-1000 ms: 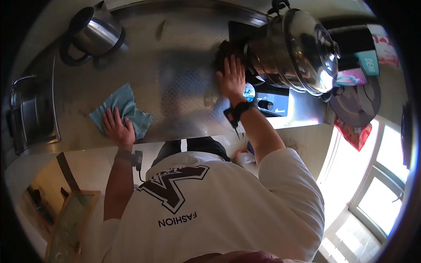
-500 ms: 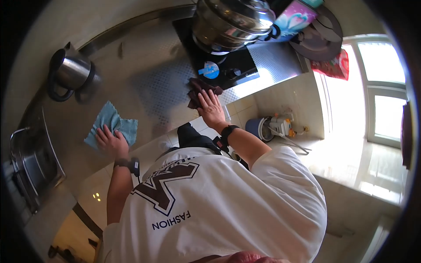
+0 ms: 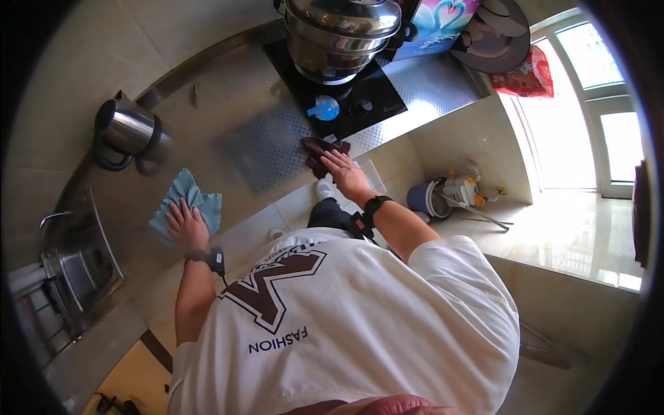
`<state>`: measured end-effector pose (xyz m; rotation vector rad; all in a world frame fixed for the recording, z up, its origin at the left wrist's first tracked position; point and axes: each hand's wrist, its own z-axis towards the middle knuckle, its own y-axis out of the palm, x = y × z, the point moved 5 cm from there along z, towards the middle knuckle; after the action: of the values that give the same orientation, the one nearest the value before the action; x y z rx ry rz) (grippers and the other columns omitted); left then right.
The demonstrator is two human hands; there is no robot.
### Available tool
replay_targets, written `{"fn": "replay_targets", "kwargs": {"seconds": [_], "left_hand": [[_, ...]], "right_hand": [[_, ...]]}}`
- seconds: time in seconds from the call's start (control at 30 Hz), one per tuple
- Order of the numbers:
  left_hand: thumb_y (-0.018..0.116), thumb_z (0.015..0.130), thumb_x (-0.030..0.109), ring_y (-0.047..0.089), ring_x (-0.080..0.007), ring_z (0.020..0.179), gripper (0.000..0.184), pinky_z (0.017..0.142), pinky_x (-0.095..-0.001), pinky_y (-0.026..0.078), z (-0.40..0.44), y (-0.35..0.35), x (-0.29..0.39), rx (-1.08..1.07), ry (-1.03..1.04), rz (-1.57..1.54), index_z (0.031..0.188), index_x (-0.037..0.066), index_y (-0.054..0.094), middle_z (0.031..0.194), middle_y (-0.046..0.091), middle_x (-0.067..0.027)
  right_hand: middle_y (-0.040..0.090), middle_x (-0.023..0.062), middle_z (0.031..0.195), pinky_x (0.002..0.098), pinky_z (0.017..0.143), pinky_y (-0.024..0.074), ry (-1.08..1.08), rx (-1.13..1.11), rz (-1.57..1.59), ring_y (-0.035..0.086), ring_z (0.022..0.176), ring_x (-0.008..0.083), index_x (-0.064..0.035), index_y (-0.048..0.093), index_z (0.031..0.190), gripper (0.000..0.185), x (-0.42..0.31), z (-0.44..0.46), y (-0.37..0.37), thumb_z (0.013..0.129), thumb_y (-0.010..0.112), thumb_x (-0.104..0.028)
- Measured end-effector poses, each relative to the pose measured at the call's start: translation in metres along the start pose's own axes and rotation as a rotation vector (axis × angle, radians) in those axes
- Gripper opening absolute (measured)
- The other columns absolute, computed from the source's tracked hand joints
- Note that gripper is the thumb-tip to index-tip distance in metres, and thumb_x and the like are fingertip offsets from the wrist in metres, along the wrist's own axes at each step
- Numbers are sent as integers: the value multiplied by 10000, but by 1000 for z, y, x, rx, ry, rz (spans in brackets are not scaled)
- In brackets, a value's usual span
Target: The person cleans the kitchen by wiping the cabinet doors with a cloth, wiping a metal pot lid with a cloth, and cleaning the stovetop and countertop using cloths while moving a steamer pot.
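A light blue cloth [image 3: 184,200] lies on the metal counter [image 3: 207,128], and my left hand [image 3: 187,227] rests flat on its lower part with the fingers spread. My right hand [image 3: 347,174] is at the counter's front edge, its fingers stretched out over a crumpled dark maroon cloth [image 3: 319,153]. The fingertips overlap the cloth's right side; whether they press on it is hard to tell. Just behind the dark cloth is the black cooktop [image 3: 373,104], which bears a blue and white round label [image 3: 324,108].
A large lidded steel pot [image 3: 339,41] stands on the cooktop. On the left are a steel kettle [image 3: 128,128] and a sink [image 3: 86,256]. A patterned box [image 3: 439,24] and a dark round lid [image 3: 494,41] lean at the back right. A blue bucket [image 3: 420,199] is on the floor.
The view has turned and shifted. My right hand and the dark cloth have come from beside the pot to the counter's front edge. My left hand stays on the blue cloth.
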<state>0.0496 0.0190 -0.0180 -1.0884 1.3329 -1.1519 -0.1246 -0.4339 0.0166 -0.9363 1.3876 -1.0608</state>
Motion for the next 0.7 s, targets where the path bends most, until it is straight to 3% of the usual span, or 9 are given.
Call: {"fn": "replay_targets", "kwargs": {"seconds": [0.1,0.17,0.23,0.27,0.37,0.43,0.5,0.57,0.7], "left_hand": [[389,1047,414,292,-371,1481,538,1160,-602,253,1,16,-12,64,54,-72,1555,237,367,1636,304,-74],[421,1041,355,324,-390,1459,505,1155,-588,277,-5,-8,7,69,18,-106,1508,165,439,1600,360,-123],[427,1040,314,344,-419,1435,464,1153,-555,304,-1,-17,34,-121,50,-50,1417,62,522,1559,403,-179],[409,1043,285,369,-448,1405,437,1151,-526,321,2,0,44,69,-50,-267,1316,-10,579,1526,432,-214],[385,1056,310,378,-459,1391,449,1100,-580,346,16,10,124,31,29,-334,1302,-4,592,1527,437,-191],[346,1069,379,404,-444,1374,488,1080,-578,356,23,19,189,18,94,-514,1324,34,578,1521,436,-194],[365,1067,421,465,-453,1336,524,1115,-468,380,27,-10,255,-132,157,-799,1407,59,530,1509,452,-210],[390,1063,457,472,-409,1349,577,1126,-447,373,32,-34,299,-320,204,-1179,1468,53,470,1510,462,-196],[432,1048,497,455,-347,1382,632,1148,-429,341,68,-112,317,-211,74,-1337,1475,31,457,1519,464,-175]], "right_hand": [[429,86,1562,419,1220,282,-33,3,23,350,1472,277,-129,494,1464,542,24,-5,-9,925,517,-84],[500,118,1500,423,1208,305,-22,66,67,403,1439,294,-99,545,1414,483,53,-12,-16,932,517,-87],[551,141,1445,427,1191,333,40,194,178,446,1408,324,-66,570,1373,471,100,-20,-20,905,548,-22],[602,152,1379,424,1155,385,64,308,263,511,1346,347,-47,610,1310,384,126,-25,-27,931,544,-43],[648,181,1291,411,999,489,431,517,386,614,1198,369,-121,625,1318,340,197,-26,-72,994,521,-139],[680,186,1231,403,980,491,668,445,361,648,1143,360,-177,599,1372,385,245,-9,-100,992,543,-199],[674,187,1247,382,987,488,543,621,398,651,1153,347,-167,584,1386,394,282,25,-115,996,533,-188],[669,183,1265,372,986,486,458,565,438,649,1166,337,-162,576,1396,402,312,66,-112,997,531,-184],[513,163,1480,381,1171,329,272,321,255,410,1420,364,-104,546,1421,438,307,128,-84,994,537,-201]]}}
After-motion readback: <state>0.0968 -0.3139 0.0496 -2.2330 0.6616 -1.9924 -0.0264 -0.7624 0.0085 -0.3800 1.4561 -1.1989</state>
